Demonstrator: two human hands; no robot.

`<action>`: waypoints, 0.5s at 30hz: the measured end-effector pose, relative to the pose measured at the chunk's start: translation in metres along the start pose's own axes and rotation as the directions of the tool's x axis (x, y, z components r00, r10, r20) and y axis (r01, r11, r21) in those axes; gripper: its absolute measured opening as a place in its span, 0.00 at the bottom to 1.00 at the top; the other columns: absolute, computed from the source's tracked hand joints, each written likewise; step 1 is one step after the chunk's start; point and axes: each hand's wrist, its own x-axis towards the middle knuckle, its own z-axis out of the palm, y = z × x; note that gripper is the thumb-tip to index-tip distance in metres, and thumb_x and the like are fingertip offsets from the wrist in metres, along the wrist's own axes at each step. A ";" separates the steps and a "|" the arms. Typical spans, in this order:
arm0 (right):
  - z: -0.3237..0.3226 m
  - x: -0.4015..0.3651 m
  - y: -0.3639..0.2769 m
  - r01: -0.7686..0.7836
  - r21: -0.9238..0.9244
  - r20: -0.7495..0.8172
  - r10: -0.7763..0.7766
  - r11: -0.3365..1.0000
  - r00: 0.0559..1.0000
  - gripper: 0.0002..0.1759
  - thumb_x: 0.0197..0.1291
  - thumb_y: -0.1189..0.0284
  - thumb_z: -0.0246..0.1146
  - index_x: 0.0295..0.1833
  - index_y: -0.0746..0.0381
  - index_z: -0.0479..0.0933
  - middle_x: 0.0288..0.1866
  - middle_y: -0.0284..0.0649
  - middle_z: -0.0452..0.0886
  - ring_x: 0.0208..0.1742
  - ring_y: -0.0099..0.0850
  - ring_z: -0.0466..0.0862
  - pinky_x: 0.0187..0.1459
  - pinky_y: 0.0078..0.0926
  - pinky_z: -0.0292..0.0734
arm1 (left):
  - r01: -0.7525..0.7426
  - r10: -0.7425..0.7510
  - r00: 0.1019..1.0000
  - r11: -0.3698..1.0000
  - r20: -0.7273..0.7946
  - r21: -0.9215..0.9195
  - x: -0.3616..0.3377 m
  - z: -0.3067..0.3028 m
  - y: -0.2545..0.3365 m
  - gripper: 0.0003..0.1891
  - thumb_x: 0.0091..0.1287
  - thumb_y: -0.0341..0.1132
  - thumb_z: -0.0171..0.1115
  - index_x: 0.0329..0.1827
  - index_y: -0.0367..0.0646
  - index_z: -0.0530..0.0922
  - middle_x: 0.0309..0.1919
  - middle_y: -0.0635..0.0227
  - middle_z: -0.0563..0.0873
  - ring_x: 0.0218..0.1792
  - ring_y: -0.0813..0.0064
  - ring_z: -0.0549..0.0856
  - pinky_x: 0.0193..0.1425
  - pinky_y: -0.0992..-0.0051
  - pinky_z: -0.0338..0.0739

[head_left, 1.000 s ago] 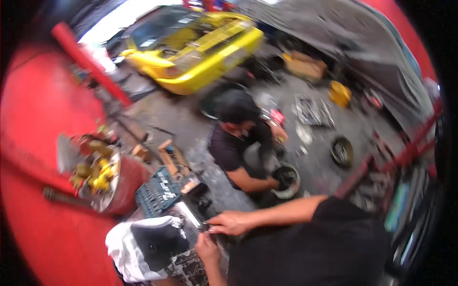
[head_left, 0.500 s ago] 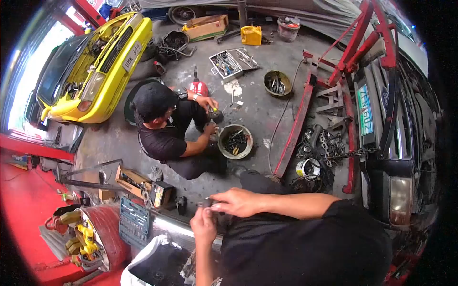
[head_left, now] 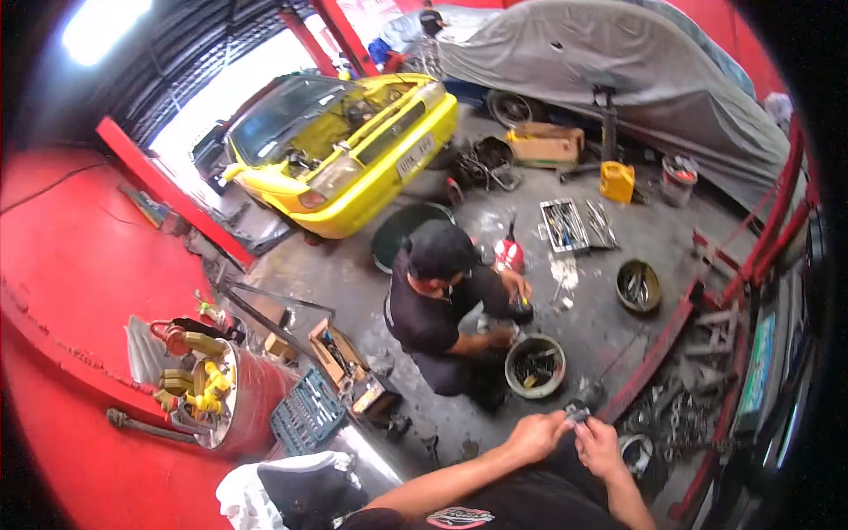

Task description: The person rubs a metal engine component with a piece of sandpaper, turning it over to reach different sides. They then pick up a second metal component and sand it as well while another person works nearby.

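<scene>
My left hand (head_left: 535,437) reaches in from the lower middle, its fingers closed on a small dark-and-grey metal part (head_left: 577,412). My right hand (head_left: 601,449) meets it from the other side, fingers pinched on the same part. The part's exact kind is too small and blurred to make out. Just beyond my hands, a round basin (head_left: 560,382) with dark parts in it sits on the floor. A co-worker in a black cap (head_left: 439,250) crouches beside that basin, hands at a small object near its rim.
A toolbox of wrenches (head_left: 565,225) and a second basin (head_left: 649,306) lie farther back. Red steel frame legs (head_left: 658,358) and metal parts stand to the right. On the left are a socket set case (head_left: 309,411), a red drum (head_left: 256,389) and a yellow car (head_left: 371,181).
My view has swung left and up, so the scene sits farther right and lower. My hands now appear right of the basin, still together on the small part.
</scene>
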 end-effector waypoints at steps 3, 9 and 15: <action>-0.035 0.024 -0.007 -0.013 0.136 -0.036 0.018 0.991 0.999 0.12 0.73 0.63 0.54 0.43 0.60 0.74 0.20 0.31 0.70 0.13 0.18 0.65 0.14 0.17 0.60 | 0.003 -0.001 1.000 0.997 0.030 -0.078 0.051 0.017 0.003 0.16 0.74 0.46 0.52 0.41 0.41 0.76 0.26 0.47 0.81 0.32 0.40 0.81 0.33 0.49 0.72; -0.140 0.111 -0.027 0.034 0.237 -0.069 -0.018 0.971 0.997 0.16 0.73 0.58 0.55 0.44 0.61 0.74 0.18 0.31 0.70 0.12 0.18 0.65 0.13 0.17 0.60 | 0.035 -0.002 0.984 0.982 0.177 -0.184 0.189 0.018 0.037 0.20 0.74 0.48 0.53 0.36 0.38 0.75 0.24 0.49 0.79 0.29 0.46 0.80 0.34 0.57 0.71; -0.234 0.181 -0.071 0.071 0.164 -0.104 -0.054 0.984 0.993 0.15 0.73 0.60 0.55 0.45 0.62 0.74 0.18 0.31 0.70 0.12 0.18 0.66 0.14 0.18 0.61 | 0.062 0.009 0.981 0.931 0.192 -0.359 0.302 0.029 0.072 0.18 0.75 0.44 0.52 0.33 0.37 0.72 0.19 0.58 0.72 0.24 0.70 0.70 0.32 0.64 0.69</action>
